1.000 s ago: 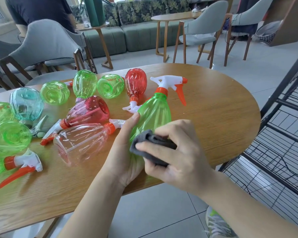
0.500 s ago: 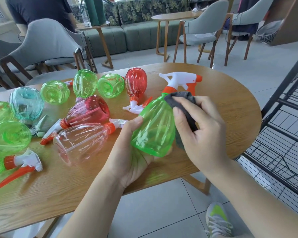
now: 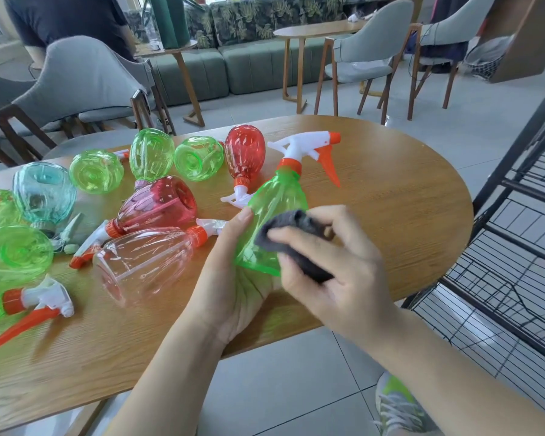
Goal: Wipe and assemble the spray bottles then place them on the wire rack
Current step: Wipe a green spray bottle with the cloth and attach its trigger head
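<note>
left hand [image 3: 233, 284] cups the base of the green spray bottle [image 3: 272, 221], held over the desk [image 3: 390, 215] edge; neck points up and away | right hand [image 3: 334, 265] pinches the grey cloth [image 3: 293, 237] against its side | wire rack [image 3: 501, 262] lies right, nearer the right hand

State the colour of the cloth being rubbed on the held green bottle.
Dark grey: the cloth in the right hand, shown in the head view.
</note>
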Available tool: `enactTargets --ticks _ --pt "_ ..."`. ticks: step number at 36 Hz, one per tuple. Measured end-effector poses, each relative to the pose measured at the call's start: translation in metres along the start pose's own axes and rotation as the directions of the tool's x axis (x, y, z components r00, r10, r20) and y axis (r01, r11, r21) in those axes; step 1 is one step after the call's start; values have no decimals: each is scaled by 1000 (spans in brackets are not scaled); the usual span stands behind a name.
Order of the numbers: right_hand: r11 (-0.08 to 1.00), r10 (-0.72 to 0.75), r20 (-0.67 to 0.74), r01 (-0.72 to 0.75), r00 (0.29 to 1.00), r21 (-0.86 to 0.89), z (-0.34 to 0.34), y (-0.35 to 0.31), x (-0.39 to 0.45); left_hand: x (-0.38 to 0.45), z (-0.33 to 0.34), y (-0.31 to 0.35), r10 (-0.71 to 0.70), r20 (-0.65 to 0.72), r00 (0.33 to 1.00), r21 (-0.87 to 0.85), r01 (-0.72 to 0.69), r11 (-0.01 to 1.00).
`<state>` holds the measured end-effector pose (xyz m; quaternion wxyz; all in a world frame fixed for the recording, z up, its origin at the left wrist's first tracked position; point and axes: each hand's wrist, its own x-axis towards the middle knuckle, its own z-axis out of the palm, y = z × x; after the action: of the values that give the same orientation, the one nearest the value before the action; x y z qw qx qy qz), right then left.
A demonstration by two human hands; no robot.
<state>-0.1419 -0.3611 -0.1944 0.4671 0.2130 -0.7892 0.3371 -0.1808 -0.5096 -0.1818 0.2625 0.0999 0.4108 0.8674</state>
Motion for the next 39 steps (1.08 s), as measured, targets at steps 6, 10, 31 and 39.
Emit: enactTargets --ticks 6,10,31,39 --pt "962 -242 72 249 968 -112 12 -8 -9 -8 -2 4 -126 50 991 -88 130 988" --pt "953 -253 40 257 967 -163 9 -2 -7 -5 -1 5 -69 22 997 -74 71 995" --pt "983 141 -85 -150 986 -106 2 7 5 3 -6 -2 46 17 999 19 -46 999" --pt "974 220 -61 -223 974 -43 1 5 5 2 -3 -1 -3 -20 1000 -58 2 998"
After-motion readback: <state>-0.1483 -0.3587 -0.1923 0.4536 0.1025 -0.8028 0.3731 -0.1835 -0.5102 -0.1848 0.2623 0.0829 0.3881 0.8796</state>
